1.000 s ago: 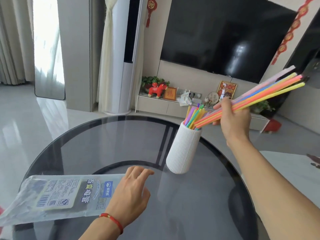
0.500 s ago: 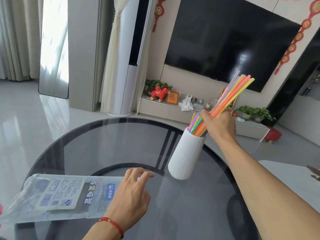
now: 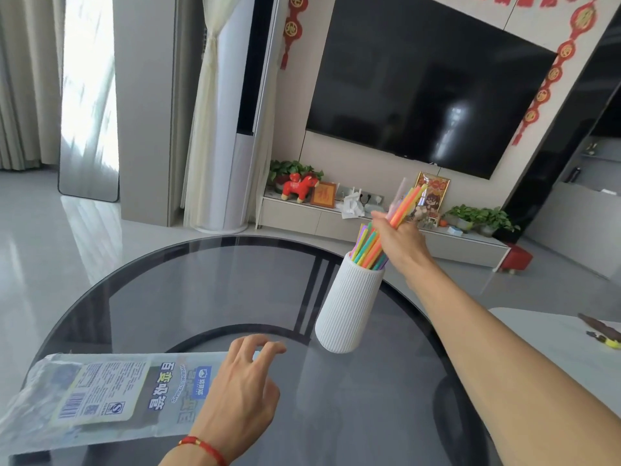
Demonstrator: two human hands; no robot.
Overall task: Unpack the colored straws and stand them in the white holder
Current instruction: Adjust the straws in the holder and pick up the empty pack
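Observation:
A ribbed white holder [image 3: 349, 307] stands upright on the round dark glass table [image 3: 201, 297]. Several colored straws [image 3: 368, 247] lean inside it. My right hand [image 3: 403, 243] is just above the holder's rim, closed around a bundle of colored straws [image 3: 405, 206] whose lower ends reach into the holder and whose tops stick up past my fingers. The clear plastic straw bag [image 3: 111, 395], flat with a printed label, lies at the front left. My left hand [image 3: 242, 395] rests with spread fingers on the bag's right end, pressing on it without gripping.
A white side table [image 3: 571, 348] with a small dark and yellow object [image 3: 605, 334] sits at the right. Beyond the table are a TV wall, a low cabinet with ornaments and plants, and a red stool [image 3: 515, 258].
My right hand swung the straw bundle from nearly level to steeply upright and lowered it, so its lower ends now sit deeper in the holder. My left hand stayed on the bag.

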